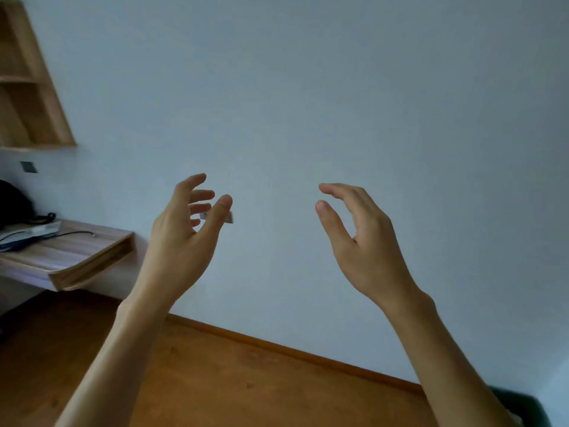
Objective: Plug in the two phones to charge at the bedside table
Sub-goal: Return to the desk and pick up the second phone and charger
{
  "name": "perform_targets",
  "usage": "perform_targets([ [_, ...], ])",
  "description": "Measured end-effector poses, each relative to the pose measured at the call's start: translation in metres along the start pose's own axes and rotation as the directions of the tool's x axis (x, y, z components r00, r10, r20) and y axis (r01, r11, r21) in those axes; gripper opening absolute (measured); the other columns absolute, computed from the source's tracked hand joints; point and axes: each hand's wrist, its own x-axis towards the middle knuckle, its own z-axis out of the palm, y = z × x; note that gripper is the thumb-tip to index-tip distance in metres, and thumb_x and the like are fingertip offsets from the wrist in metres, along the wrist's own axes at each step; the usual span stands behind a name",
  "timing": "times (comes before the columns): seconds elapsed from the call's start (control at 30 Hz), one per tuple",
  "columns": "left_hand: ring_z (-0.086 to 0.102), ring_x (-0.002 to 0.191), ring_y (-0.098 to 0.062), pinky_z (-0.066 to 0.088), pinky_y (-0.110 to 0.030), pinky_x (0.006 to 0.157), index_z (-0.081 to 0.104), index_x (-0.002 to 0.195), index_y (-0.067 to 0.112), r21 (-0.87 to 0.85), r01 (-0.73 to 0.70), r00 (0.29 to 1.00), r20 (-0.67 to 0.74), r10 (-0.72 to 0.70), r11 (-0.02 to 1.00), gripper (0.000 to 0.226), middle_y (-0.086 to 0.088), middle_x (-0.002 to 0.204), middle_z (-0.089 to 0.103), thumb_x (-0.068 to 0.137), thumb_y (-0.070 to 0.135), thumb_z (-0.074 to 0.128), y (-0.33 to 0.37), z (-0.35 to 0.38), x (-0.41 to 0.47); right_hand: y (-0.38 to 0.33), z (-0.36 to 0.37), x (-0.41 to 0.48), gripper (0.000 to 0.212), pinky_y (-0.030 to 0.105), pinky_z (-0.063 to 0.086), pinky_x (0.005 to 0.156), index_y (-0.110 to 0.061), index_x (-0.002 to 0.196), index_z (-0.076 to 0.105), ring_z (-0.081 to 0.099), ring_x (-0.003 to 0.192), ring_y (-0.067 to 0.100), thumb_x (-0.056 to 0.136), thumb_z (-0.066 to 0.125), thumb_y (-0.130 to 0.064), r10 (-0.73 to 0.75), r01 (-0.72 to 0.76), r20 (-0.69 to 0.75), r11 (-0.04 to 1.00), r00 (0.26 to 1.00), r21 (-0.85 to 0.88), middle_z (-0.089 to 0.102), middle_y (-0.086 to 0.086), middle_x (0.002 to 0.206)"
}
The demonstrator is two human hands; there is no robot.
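The wall [338, 87] is painted, smooth and matt. The floor [215, 380] is brown wood with a soft shine, and a wooden strip [292, 349] runs along its far edge. The shelf unit [34, 97] is pale, matt wood. The bedside table [70, 254] is wood too, with lines of grain on top. Near its back left edge lie a white box [43, 228] that looks like smooth plastic and a thin black cable [77, 233].

My view is dim and bluish; the wall [338, 87] darkens toward the upper right, and the shelf [34, 87] leans with wide-angle distortion.
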Motion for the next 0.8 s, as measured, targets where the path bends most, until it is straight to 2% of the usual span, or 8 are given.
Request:
perform_targets([
  [0.1,0.060,0.113,-0.003,0.045,-0.022,0.088,0.044,0.144,0.028,0.058,0.017,0.999,-0.040,-0.015,0.998,0.066,0.008,0.129,0.062,0.087,0.061,0.053,-0.016,0.001,0.020,0.016,0.021,0.026,0.033,0.002,0.031,0.101,-0.023,0.130,0.058,0.049,0.123,-0.003,0.102,0.048,-0.037,-0.025,0.022,0.037,0.998,0.999,0.056,0.058,-0.011,0.132],
  [0.3,0.060,0.116,-0.005,0.051,-0.032,0.094,0.041,0.146,0.030,0.148,0.050,0.991,-0.133,-0.030,0.988,0.060,0.009,0.130,0.062,0.093,0.057,0.053,-0.054,-0.018,0.046,0.031,0.089,0.069,0.033,-0.002,0.030,0.099,-0.022,0.132,0.057,0.048,0.123,-0.002,0.103,0.047,-0.033,-0.066,0.049,0.110,0.988,0.992,0.145,0.058,-0.009,0.134],
  [0.4,0.060,0.116,-0.007,0.048,-0.023,0.090,0.042,0.146,0.028,0.180,0.079,0.983,-0.180,-0.046,0.981,0.060,0.008,0.131,0.062,0.093,0.056,0.053,-0.078,-0.037,0.059,0.028,0.133,0.086,0.032,-0.005,0.029,0.094,-0.022,0.132,0.057,0.047,0.119,-0.008,0.103,0.047,-0.034,-0.101,0.072,0.154,0.981,0.983,0.180,0.058,-0.008,0.134],
  [0.53,0.059,0.115,-0.007,0.041,-0.015,0.085,0.041,0.147,0.028,0.212,0.097,0.974,-0.222,-0.048,0.972,0.061,0.008,0.131,0.061,0.094,0.056,0.051,-0.120,-0.068,0.084,0.021,0.196,0.108,0.032,-0.009,0.028,0.085,-0.022,0.131,0.057,0.041,0.108,-0.030,0.102,0.048,-0.034,-0.160,0.110,0.185,0.962,0.970,0.250,0.057,-0.007,0.134],
  [0.63,0.059,0.114,-0.006,0.042,-0.016,0.085,0.041,0.147,0.028,0.220,0.113,0.969,-0.242,-0.058,0.969,0.062,0.009,0.130,0.061,0.093,0.057,0.051,-0.155,-0.095,0.103,0.009,0.247,0.129,0.032,-0.007,0.029,0.087,-0.022,0.131,0.057,0.043,0.111,-0.024,0.103,0.049,-0.034,-0.181,0.127,0.187,0.955,0.966,0.267,0.057,-0.007,0.134],
  [0.7,0.059,0.114,-0.006,0.042,-0.015,0.084,0.043,0.146,0.028,0.232,0.131,0.965,-0.252,-0.071,0.964,0.061,0.009,0.129,0.061,0.092,0.056,0.052,-0.178,-0.117,0.118,-0.003,0.282,0.144,0.033,0.004,0.038,0.096,-0.024,0.133,0.056,0.050,0.116,-0.010,0.103,0.048,-0.036,-0.196,0.136,0.198,0.949,0.960,0.283,0.057,-0.009,0.135],
  [0.77,0.060,0.116,-0.009,0.043,-0.017,0.085,0.046,0.145,0.027,0.253,0.139,0.965,-0.252,-0.073,0.957,0.059,0.007,0.129,0.063,0.093,0.055,0.052,-0.198,-0.138,0.136,-0.016,0.312,0.159,0.035,0.031,0.048,0.102,-0.026,0.134,0.054,0.055,0.122,0.005,0.102,0.048,-0.039,-0.194,0.117,0.222,0.942,0.956,0.316,0.055,-0.011,0.135],
  [0.8,0.060,0.116,-0.010,0.044,-0.018,0.086,0.047,0.144,0.026,0.259,0.144,0.964,-0.257,-0.075,0.955,0.058,0.007,0.129,0.063,0.093,0.054,0.052,-0.207,-0.148,0.144,-0.023,0.326,0.166,0.035,0.039,0.050,0.101,-0.026,0.134,0.053,0.055,0.123,0.008,0.102,0.048,-0.039,-0.198,0.114,0.230,0.936,0.953,0.333,0.054,-0.012,0.135],
])
